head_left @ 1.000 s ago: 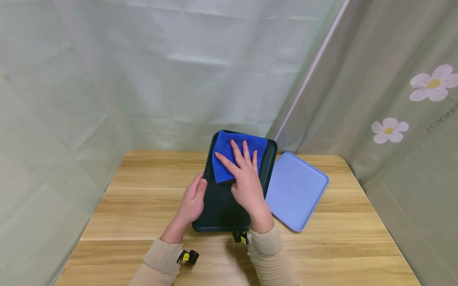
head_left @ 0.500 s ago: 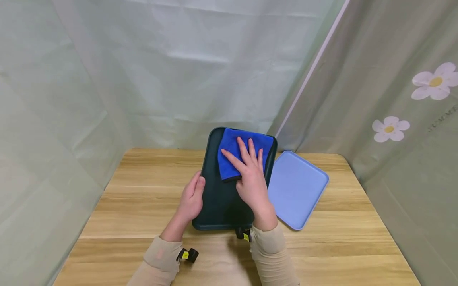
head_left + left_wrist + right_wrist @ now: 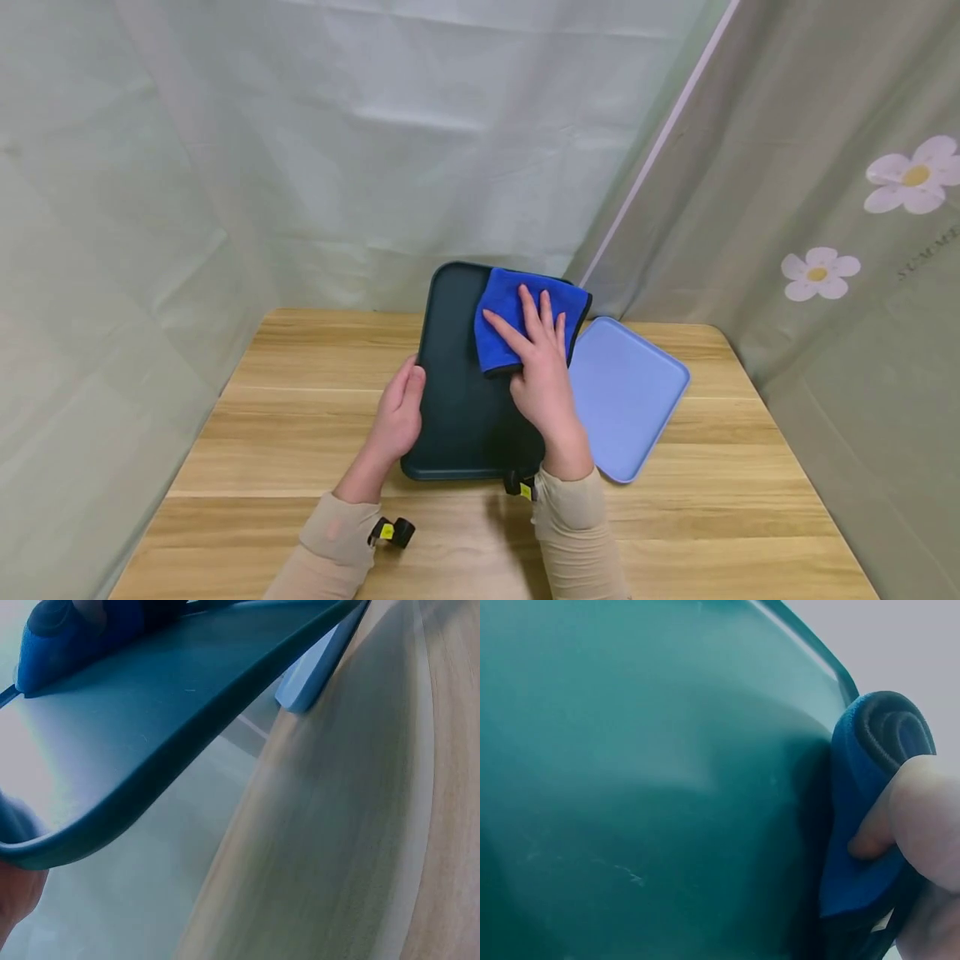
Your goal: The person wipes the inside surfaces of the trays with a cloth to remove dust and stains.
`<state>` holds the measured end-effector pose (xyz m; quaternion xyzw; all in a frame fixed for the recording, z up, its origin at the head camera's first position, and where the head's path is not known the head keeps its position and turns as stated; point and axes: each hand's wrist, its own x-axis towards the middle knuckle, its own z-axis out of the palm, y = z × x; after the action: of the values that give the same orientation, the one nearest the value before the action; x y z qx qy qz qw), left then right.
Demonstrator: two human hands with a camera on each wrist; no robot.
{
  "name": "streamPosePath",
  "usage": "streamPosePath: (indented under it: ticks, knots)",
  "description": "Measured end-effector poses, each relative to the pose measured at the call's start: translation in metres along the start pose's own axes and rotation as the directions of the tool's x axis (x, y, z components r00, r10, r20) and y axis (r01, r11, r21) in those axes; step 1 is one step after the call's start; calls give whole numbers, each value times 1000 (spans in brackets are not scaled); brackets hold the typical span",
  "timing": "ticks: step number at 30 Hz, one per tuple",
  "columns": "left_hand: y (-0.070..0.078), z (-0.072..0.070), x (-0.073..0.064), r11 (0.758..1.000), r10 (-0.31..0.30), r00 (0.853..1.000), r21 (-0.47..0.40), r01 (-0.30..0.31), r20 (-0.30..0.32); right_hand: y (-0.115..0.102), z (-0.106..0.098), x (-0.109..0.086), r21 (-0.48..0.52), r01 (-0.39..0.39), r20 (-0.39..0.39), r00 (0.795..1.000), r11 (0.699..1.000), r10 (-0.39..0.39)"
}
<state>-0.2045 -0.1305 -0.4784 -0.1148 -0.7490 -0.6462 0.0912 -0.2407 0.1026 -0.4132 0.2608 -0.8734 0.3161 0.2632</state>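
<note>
My left hand (image 3: 400, 412) grips the left edge of a dark green rectangular tray (image 3: 461, 417), thumb on the near side of the rim. The tray is held tilted up above the table. Spread across its upper right part lies a blue cloth (image 3: 497, 346) with dark edging, pressed by the straight fingers of my right hand (image 3: 546, 379). The cloth reaches past the tray's right rim. In the right wrist view a thumb (image 3: 926, 825) touches the cloth, whose edge is rolled over. Faint pale marks show on the tray surface (image 3: 645, 780) there. The left-hand fingers behind the tray are hidden.
A light blue square tray (image 3: 626, 400) lies on the wooden table (image 3: 285, 433), to the right of the green one and partly behind the right forearm. Pale curtains (image 3: 420, 150) enclose the table's back and sides, the right one printed with flowers.
The right hand and the cloth have slid rightward over the green tray, from its upper middle to past its right rim. The left hand keeps its grip; the tray has shifted slightly.
</note>
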Motion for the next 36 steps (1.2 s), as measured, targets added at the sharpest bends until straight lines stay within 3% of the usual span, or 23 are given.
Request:
streamPosePath:
  ticks: [17,26,36]
  knots:
    - [0,1,-1,1000,14,1000,27,-14,-6,-2,-4,0,15,-94,11,996,995,94]
    - [0,2,-2,999,-38,999,-10,38,-22,-6,-4,1,41,-47,28,999,998,46]
    - [-1,4,-1,999,-29,1000,-39,28,-6,-9,0,0,46,-14,31,999,999,13]
